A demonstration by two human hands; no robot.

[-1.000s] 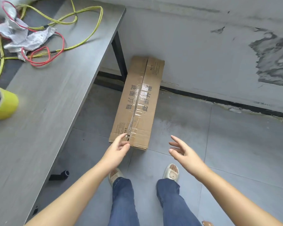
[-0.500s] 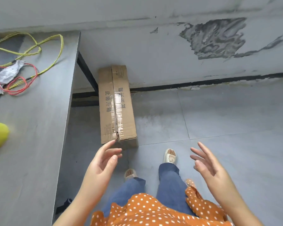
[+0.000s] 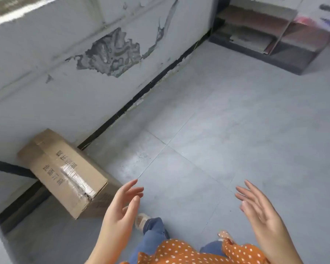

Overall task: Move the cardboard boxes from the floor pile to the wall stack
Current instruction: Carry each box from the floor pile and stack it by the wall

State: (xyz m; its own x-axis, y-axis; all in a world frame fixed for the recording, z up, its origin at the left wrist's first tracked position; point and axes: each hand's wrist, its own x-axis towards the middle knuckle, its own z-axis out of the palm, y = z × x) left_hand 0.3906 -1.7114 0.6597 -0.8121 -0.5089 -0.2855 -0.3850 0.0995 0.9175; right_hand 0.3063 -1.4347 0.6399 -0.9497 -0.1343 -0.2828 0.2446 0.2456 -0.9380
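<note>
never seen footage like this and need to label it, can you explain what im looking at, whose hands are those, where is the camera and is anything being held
There is no machine here. The picture comes from a wide-angle camera worn on a person's head, looking forward and down, so you see that person's own arms and legs from above.

The left hand and the right hand are both bare, with fingers relaxed and spread. Neither holds anything.

On the grey tiled floor lies one long brown cardboard box, sealed with clear tape and printed with dark characters. Its far end is at the white wall with peeling paint. The left hand is near the box's closer end but not touching it.

At the bottom you see blue jeans, an orange polka-dot top and a light slipper. At the top right is a blurred low shelf.
</note>
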